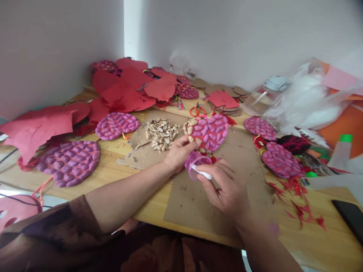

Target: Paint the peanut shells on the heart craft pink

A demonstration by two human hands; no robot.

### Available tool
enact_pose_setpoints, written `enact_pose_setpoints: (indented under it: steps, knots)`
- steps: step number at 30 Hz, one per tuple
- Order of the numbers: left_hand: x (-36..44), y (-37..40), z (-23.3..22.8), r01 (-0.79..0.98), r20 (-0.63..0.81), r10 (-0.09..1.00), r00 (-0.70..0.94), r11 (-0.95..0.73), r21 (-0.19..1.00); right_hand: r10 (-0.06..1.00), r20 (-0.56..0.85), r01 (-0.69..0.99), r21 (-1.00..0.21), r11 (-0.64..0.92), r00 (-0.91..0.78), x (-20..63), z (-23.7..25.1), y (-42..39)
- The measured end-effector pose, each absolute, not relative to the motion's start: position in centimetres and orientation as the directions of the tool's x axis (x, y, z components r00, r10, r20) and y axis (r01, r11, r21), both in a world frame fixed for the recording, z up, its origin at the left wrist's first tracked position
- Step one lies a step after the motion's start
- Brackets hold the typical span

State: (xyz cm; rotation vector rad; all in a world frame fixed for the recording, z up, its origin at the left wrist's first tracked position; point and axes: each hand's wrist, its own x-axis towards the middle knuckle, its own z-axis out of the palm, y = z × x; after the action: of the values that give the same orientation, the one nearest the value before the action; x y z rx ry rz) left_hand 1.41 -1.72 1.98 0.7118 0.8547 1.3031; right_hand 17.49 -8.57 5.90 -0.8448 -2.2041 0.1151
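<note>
My left hand [180,153] is closed on the lower left edge of a red heart [211,132] covered with peanut shells. Pink-purple paint coats most of these shells, while those along its left edge are plain tan. Just below sits a small translucent purple cup [190,166], close against my left fingers; whether they also grip it I cannot tell. In my right hand [224,185] is a white-handled brush [204,173], its lower end inside the cup. Cardboard [193,204] lies beneath both hands.
Loose peanut shells [161,134] are heaped left of the heart. Painted shell pieces [70,162] lie on both sides. Red paper shapes [124,87] pile up behind, near orange-handled snips [197,109]. Rightward are a clear jar [262,98], a plastic bag [303,102] and a black phone [350,219].
</note>
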Motion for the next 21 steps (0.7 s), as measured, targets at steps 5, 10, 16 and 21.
enact_pose_setpoints:
  steps: [5, 10, 16, 21]
  knots:
    - [1.48, -1.72, 2.05, -0.541, -0.143, 0.988, 0.064, 0.155, 0.827, 0.599, 0.633, 0.528, -0.331, 0.782, -0.491, 17.56, 5.83, -8.7]
    - [1.49, -1.8, 2.04, -0.54, -0.122, 0.989, 0.086, 0.149, 0.828, 0.586, 0.655, 0.549, -0.3, 0.781, -0.476, 17.44, 5.76, -8.69]
    - [1.54, -1.72, 1.73, -0.534, -0.117, 0.991, 0.066, 0.134, 0.835, 0.585, 0.655, 0.548, -0.298, 0.781, -0.478, 17.23, 5.61, -8.66]
    - [1.58, -1.52, 1.65, -0.565, -0.117, 0.99, 0.075, 0.139, 0.813, 0.625, 0.69, 0.508, -0.414, 0.755, -0.365, 18.0, 6.42, -9.13]
